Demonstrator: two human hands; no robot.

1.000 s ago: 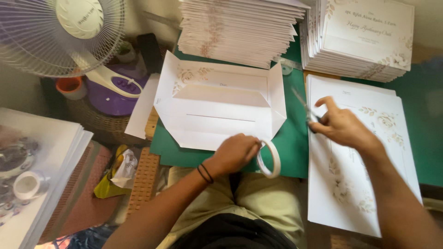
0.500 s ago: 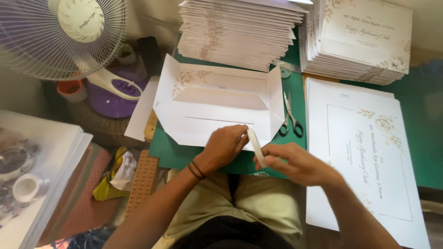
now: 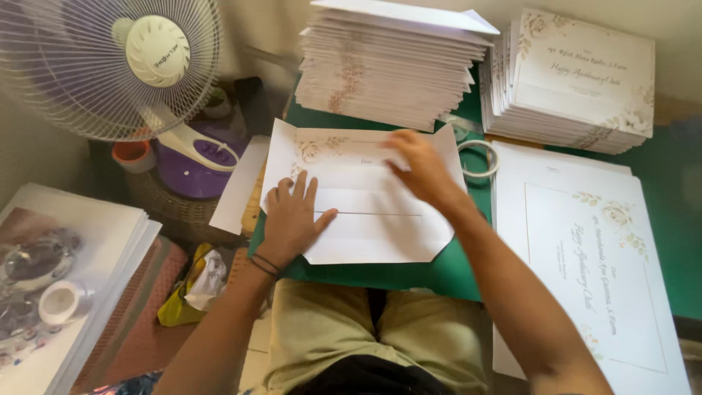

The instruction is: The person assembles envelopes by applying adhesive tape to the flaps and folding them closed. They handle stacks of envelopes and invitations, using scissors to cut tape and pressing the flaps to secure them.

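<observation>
Hands [image 3: 292, 219] [image 3: 420, 172] flat, ungripping, on unfolded envelope [image 3: 365, 212]; tape roll [image 3: 477, 159] beside, probably untouched.

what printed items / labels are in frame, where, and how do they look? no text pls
Unfolded envelope: centre of the green mat, under both hands; white, floral corner print.
Envelope stack: top centre; white, brownish floral edges.
Card stack: top right; white rectangles, floral corners, script lines.
Large card: right; white, thin border, floral sprig.
Fan badge: top left, fan hub; round, cream.
Glossy printed sheets: left edge; white stack, dark picture.
</observation>
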